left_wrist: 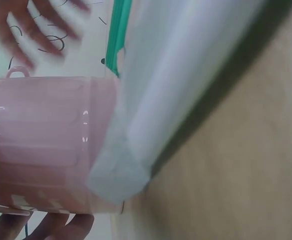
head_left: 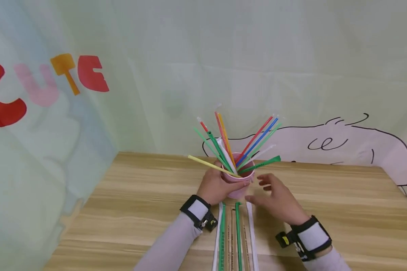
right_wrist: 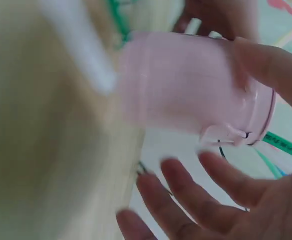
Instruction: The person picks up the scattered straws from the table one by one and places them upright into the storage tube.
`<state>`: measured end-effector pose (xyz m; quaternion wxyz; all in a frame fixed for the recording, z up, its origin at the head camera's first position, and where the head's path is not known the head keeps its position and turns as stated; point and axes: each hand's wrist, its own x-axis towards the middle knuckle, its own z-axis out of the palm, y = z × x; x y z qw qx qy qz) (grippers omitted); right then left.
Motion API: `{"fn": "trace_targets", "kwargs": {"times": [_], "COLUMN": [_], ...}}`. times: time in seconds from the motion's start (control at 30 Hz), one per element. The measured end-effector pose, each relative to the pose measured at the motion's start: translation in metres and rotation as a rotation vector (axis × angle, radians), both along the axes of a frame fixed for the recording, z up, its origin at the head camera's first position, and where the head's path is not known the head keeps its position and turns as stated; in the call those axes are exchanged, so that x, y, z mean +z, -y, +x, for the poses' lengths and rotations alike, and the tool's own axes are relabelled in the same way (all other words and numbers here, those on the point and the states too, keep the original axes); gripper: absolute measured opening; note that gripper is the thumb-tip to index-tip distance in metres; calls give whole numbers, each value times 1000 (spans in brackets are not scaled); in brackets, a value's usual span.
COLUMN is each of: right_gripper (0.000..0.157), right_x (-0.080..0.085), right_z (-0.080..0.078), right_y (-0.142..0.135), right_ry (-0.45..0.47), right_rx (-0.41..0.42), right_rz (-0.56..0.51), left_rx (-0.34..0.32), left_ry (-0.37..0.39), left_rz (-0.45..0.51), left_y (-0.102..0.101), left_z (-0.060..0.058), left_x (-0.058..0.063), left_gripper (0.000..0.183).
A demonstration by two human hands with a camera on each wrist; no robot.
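Observation:
A small pink bucket [head_left: 236, 192] with side loops stands on the table, full of colourful drinking straws [head_left: 254, 141] that fan out above its rim. My left hand [head_left: 215, 187] grips it from the left, thumb across the front and fingers round the far side. To the right of the bucket, my right hand [head_left: 279, 199] holds nothing, its fingers spread and loosely bent. In the right wrist view its thumb overlaps the bucket [right_wrist: 186, 82] near the rim; whether it touches, I cannot tell. A yellow straw [head_left: 205, 162] leans out leftward, a green-wrapped one [head_left: 266, 163] rightward.
In front of the bucket, several straws lie side by side lengthwise: white-wrapped ones [head_left: 253, 237] outermost, green ones [head_left: 238, 237] and brown-paper ones [head_left: 228, 237] between them. The wooden table [head_left: 139, 195] ends at a printed cloth backdrop [head_left: 176, 94].

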<state>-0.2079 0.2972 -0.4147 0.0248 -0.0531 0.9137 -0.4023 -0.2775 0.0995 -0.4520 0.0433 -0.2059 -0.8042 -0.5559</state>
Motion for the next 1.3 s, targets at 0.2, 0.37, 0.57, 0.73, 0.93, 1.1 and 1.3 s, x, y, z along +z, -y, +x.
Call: {"fn": "trace_targets", "kwargs": {"times": [0.2, 0.37, 0.57, 0.73, 0.93, 1.1, 1.3], "right_gripper": [34, 39, 33, 32, 28, 25, 19], "right_x": [-13, -28, -39, -40, -36, -25, 6], "right_z": [46, 64, 69, 71, 71, 66, 59], "right_y": [3, 19, 26, 27, 30, 19, -14], "right_ry": [87, 60, 3, -23, -60, -13, 108], "right_rx": [-7, 77, 134, 122, 96, 57, 5], "right_rz": [288, 403, 439, 459, 495, 397, 125], "left_rx": [5, 19, 33, 26, 48, 11, 30], "left_ry": [-2, -9, 36, 36, 0, 16, -16], "left_rz": [0, 1, -13, -14, -38, 15, -20], "left_y": [2, 4, 2, 1, 1, 0, 2], "left_z": [-2, -3, 0, 2, 3, 3, 3], "left_x": [3, 1, -4, -3, -2, -2, -1], "left_gripper": [84, 82, 85, 84, 82, 83, 81]}}
